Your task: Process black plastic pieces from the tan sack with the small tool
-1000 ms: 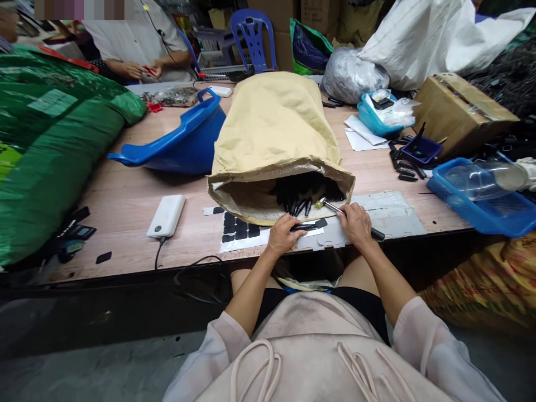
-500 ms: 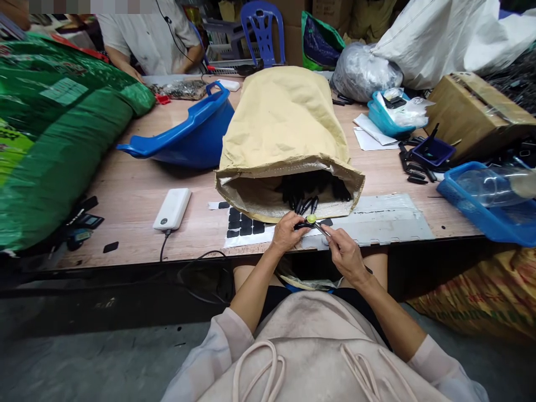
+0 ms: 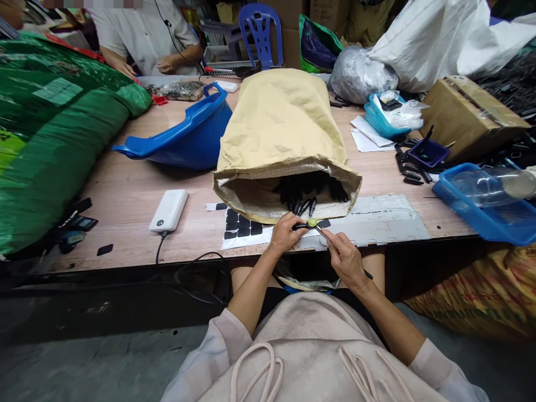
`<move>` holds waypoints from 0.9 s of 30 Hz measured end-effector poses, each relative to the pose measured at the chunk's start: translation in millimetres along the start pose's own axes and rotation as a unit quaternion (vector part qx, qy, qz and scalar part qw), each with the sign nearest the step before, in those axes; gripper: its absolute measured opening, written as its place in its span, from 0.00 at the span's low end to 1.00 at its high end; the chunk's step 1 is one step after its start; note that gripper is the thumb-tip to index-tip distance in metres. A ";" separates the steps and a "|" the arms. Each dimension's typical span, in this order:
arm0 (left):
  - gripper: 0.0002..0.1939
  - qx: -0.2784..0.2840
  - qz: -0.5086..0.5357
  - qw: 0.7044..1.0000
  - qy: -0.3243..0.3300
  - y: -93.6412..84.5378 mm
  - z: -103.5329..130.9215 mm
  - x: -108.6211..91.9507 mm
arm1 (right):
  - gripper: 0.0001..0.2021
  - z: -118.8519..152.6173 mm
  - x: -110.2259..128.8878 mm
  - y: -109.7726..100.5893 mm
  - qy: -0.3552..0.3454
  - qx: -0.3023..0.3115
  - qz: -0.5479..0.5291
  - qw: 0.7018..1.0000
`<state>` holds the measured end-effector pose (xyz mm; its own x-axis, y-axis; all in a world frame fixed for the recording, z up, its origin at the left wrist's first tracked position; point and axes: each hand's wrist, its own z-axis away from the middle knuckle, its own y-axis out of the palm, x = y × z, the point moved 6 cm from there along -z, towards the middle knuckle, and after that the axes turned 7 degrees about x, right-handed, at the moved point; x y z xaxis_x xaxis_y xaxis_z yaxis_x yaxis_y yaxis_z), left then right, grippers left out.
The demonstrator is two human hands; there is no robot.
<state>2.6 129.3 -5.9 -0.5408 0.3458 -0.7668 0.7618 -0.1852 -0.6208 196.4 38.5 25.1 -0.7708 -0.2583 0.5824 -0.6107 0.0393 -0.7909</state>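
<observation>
My left hand (image 3: 285, 233) is closed on a black piece (image 3: 300, 226) at the table's front edge, just below the mouth of a tan sack (image 3: 288, 117). My right hand (image 3: 347, 258) grips a thin metal tool (image 3: 321, 231), whose tip meets a small yellow-green round thing (image 3: 312, 222) beside the black piece. Several black pieces (image 3: 312, 206) lie in the sack's open mouth. Left of my hands, a white sheet (image 3: 247, 241) bears rows of black stickers (image 3: 243, 226). A grey flat board (image 3: 385, 220) lies to the right.
A blue basin (image 3: 184, 137) and a white power bank (image 3: 168, 211) with a cable are on the left, beside large green bags (image 3: 62, 139). At the right are a blue tray (image 3: 481, 206), a teal basket (image 3: 385, 125) and a cardboard box (image 3: 473, 120). Across the table sits a person (image 3: 146, 39).
The view has shifted slightly. My right hand has turned a little, and the tool's dark rear end shows more beside the wrist. The other person's hand has lifted slightly.
</observation>
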 end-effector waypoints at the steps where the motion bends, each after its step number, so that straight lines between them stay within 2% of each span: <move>1: 0.05 0.000 -0.002 1.000 0.001 0.0 0.0 0.0 | 0.21 0.8 -0.2 0.1 0.000 0.002 -0.001 1.000; 3: 0.05 0.000 -0.006 1.000 0.004 -0.1 0.0 -0.5 | 0.20 -0.2 -1.3 -3.3 0.004 -0.005 -0.003 1.000; 6: 0.05 0.003 -0.016 1.000 0.008 -1.1 -0.1 -2.0 | 0.20 -10.9 -8.6 -19.5 0.020 -0.051 0.014 0.998; 10: 0.06 0.004 -0.032 0.999 0.012 -3.3 0.7 -5.2 | 0.18 -39.7 -32.3 -38.4 0.053 -0.088 0.119 0.988; 14: 0.08 0.002 -0.043 0.999 0.025 -3.3 2.2 -6.4 | 0.17 -60.5 -52.1 -31.7 0.060 -0.077 0.223 0.970; 20: 0.06 -0.005 -0.050 0.998 0.035 -5.9 0.9 -6.7 | 0.18 -57.8 -52.8 -16.0 0.069 -0.092 0.254 0.960; 24: 0.09 -0.013 -0.053 0.994 0.091 -7.3 20.3 -32.4 | 0.18 -56.3 -52.7 -15.0 0.071 -0.088 0.245 0.963; 25: 0.10 0.002 -0.047 0.992 0.115 -2.6 30.4 -41.2 | 0.18 -56.4 -53.3 -15.1 0.071 -0.087 0.244 0.963; 27: 0.11 0.067 -0.028 0.984 0.163 16.6 54.8 -56.4 | 0.19 -56.8 -54.4 -14.5 0.072 -0.081 0.244 0.964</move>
<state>26.2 56.4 18.0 -0.4210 0.6308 -0.6518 0.6690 -0.2693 -0.6927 236.8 106.8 15.5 -0.9833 -0.0340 0.1790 -0.1814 0.2758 -0.9440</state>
